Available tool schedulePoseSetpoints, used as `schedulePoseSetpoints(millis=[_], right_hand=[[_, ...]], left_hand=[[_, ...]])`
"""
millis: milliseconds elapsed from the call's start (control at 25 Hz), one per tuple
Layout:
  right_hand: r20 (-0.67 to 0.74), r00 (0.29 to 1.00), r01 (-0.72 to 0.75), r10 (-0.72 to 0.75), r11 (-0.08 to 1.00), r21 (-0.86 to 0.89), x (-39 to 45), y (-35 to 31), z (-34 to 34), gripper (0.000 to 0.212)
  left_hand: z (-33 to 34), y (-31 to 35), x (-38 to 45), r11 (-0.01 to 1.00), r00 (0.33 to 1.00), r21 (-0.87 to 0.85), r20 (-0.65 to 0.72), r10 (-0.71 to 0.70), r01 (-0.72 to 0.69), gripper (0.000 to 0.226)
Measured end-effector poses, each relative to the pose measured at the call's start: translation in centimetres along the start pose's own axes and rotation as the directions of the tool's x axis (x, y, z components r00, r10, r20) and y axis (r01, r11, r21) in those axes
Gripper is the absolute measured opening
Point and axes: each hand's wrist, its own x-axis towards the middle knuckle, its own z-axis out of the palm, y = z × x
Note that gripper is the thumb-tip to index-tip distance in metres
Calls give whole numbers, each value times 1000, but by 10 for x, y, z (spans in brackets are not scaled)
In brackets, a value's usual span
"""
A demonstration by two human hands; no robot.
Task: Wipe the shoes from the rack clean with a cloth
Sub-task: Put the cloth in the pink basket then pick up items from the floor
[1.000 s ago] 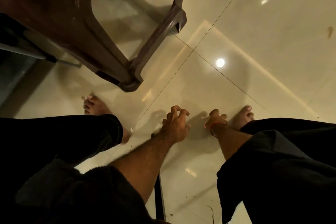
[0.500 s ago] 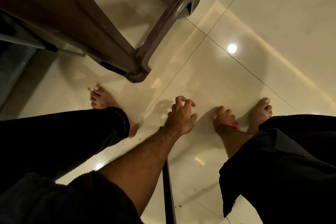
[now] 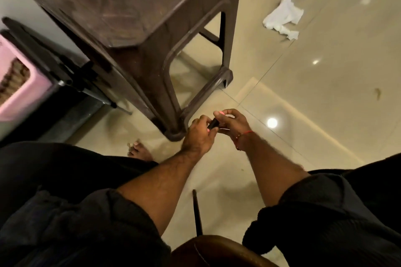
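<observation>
Fingers of both hands are curled and pinch one small dark object between them. Half a second ago both hands hung apart over the bare floor with fingers loosely bent and holding nothing; now the left hand and right hand meet in front of the body, just beside the foot of the brown stool. The view has also tipped up: the stool's seat shows, and a white cloth has come into sight, lying crumpled on the tiles at 1 o'clock, well apart from the hands. No shoes are in view.

The pinched object is mostly covered by fingers; a short dark cylinder is all that can be made out, with a pink glint at each end. What it is cannot be told. The stool's top is cut off by the frame edge. A pink basket at 9 o'clock is half out of frame, sitting on a dark metal rack; its contents are blurred. One bare foot shows at the left trouser leg.

The stool is scuffed moulded plastic with rounded legs. The floor is glossy beige tile with thin joints and lamp reflections. A red thread band circles the right wrist. Sleeves and trousers are dark soft fabric.
</observation>
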Motion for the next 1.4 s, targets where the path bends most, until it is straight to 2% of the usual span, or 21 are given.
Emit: schedulePoseSetpoints(millis=[80,200,440,520,680,800,880,920,1000,1080,1120,1200,1400], right_hand=[[4,993,120,-120,993,16,-16,-33,18,26],[0,958,287,-287,958,14,-48,-74,34,21],[108,819,573,-564,814,-92,-107,-155,64,22],[129,751,660,-648,744,-102,-126,-183,79,21],[223,565,823,-794,563,-80,-166,-244,118,14],[286,451,892,-845,420,-165,-177,-286,152,19],[241,417,876,-876,317,-365,-169,-311,176,20],[224,416,836,-881,274,-475,-162,-320,187,20],[242,473,740,-847,233,-631,-149,-331,206,21],[283,561,612,-778,160,-774,-134,-335,219,25],[302,610,545,-733,111,-831,-131,-335,223,27],[355,638,497,-683,14,-868,-127,-333,229,24],[451,513,667,-730,9,-745,-130,-312,215,33]], left_hand=[[-31,17,-1,994,993,-71,-91,79,-85,24],[-74,41,-14,968,956,-92,-204,213,-235,26],[-150,84,-43,872,856,-88,-261,447,-482,26],[-174,95,-49,820,782,-44,-334,526,-571,30],[-243,125,-55,718,568,94,-545,616,-689,36],[-300,150,-57,761,514,140,-660,549,-633,43],[-330,155,-49,846,557,171,-684,471,-505,47],[-341,152,-43,891,612,199,-664,429,-409,46],[-354,143,-35,940,741,228,-578,342,-255,44],[-355,134,-30,945,802,236,-505,320,-228,48],[-353,131,-30,937,801,254,-492,340,-241,50],[-351,127,-28,929,789,247,-493,366,-277,51],[-344,131,-26,947,771,16,-575,272,-322,38]])
